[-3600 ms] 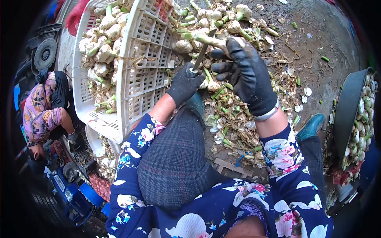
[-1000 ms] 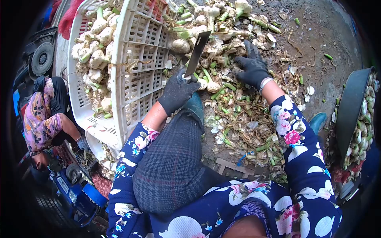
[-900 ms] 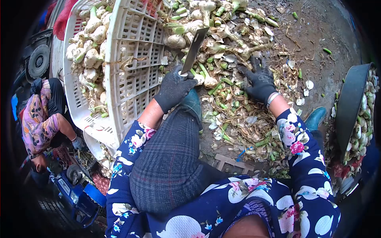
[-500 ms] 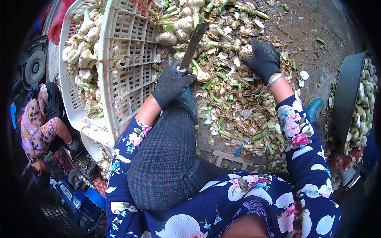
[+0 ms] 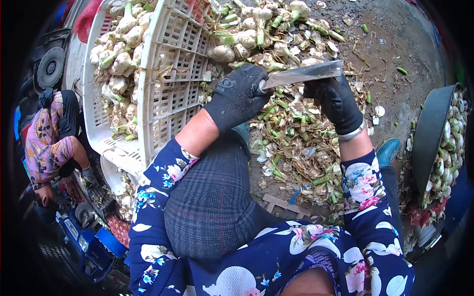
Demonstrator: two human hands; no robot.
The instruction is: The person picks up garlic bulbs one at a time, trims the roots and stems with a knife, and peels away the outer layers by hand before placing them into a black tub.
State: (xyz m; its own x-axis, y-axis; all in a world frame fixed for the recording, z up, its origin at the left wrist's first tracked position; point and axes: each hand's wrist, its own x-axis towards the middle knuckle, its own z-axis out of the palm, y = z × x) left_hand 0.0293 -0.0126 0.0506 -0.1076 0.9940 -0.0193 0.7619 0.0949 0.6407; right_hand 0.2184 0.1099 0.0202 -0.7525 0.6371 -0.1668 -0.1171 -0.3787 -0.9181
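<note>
My left hand [image 5: 239,96], in a black glove, is closed around the handle of a knife [image 5: 303,75] with a broad, straight blade. The blade points right, its far end over the fingers of my right hand [image 5: 339,102]. That hand wears a black glove too, its fingers curled in behind the blade; what they hold is hidden, and I cannot tell it. Beneath both hands spreads a heap of garlic trimmings [image 5: 306,133], with cut green stems and dry skins. Whole garlic bulbs [image 5: 247,38] with stalks lie beyond my left hand.
To the left a white plastic crate [image 5: 170,74] stands tilted, with garlic bulbs inside. On the right is a dark tub [image 5: 429,133] full of trimmed garlic. Another person [image 5: 49,138] crouches at far left, near a blue vehicle [image 5: 89,244]. A flat brown frame piece [image 5: 286,204] lies before my lap.
My left hand has swung the knife from upright to nearly level and moved right. My right hand has drawn back from a bulb on the heap to the blade's end.
</note>
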